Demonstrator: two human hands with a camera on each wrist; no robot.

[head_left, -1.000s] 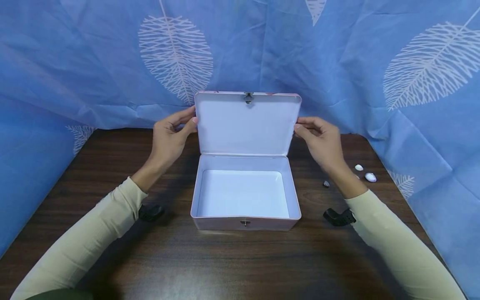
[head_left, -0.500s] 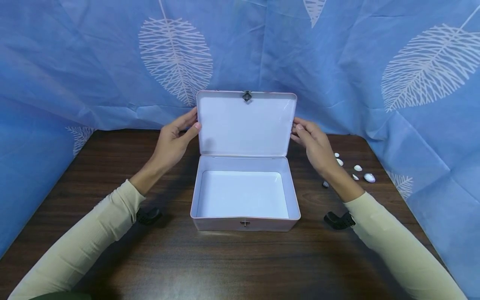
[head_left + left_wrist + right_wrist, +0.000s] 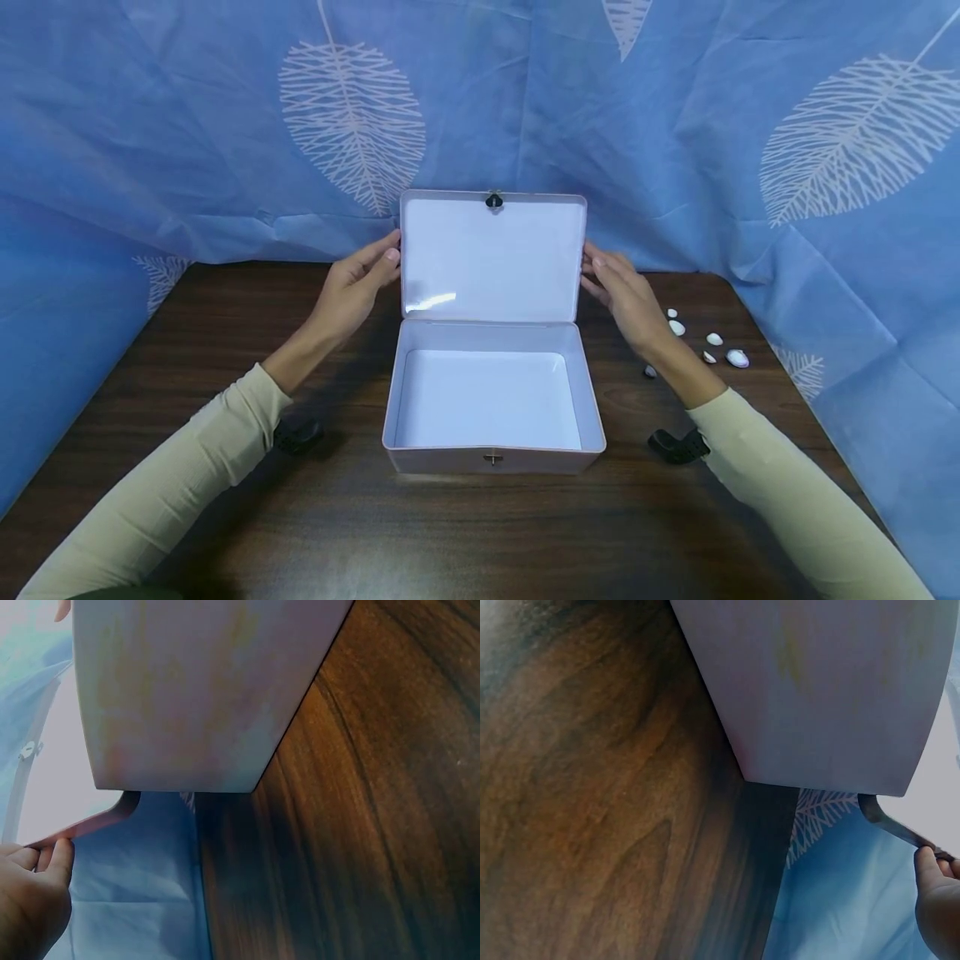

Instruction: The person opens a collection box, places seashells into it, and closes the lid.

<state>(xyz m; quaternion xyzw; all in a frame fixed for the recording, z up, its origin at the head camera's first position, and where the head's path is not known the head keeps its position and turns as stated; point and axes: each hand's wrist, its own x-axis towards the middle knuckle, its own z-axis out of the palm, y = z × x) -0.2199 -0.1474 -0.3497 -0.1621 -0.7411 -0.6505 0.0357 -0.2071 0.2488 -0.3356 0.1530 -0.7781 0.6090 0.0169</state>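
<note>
Here, box (image 3: 442,462): sits open on the brown wooden table (image 3: 480,533), near its middle, pale inside, with a small metal catch (image 3: 492,458) on the front wall and pink and yellow blotches on the outer sides
Lid (image 3: 493,258): raised behind the box and joined along its back edge, a dark clasp (image 3: 493,202) midway along the top, a bright glare low on the inner face
Left hand (image 3: 345,296): pinches the lid's left edge between thumb and fingers
Right hand (image 3: 626,302): pinches the lid's right edge, thumb against the rim
Shells (image 3: 737,358): a few small, pale, shell-like pieces scattered on the table beside the right forearm, one greyer piece (image 3: 650,372) nearer the box
Backdrop: blue cloth (image 3: 495,100) with white leaf prints, behind the table and along both sides
</note>
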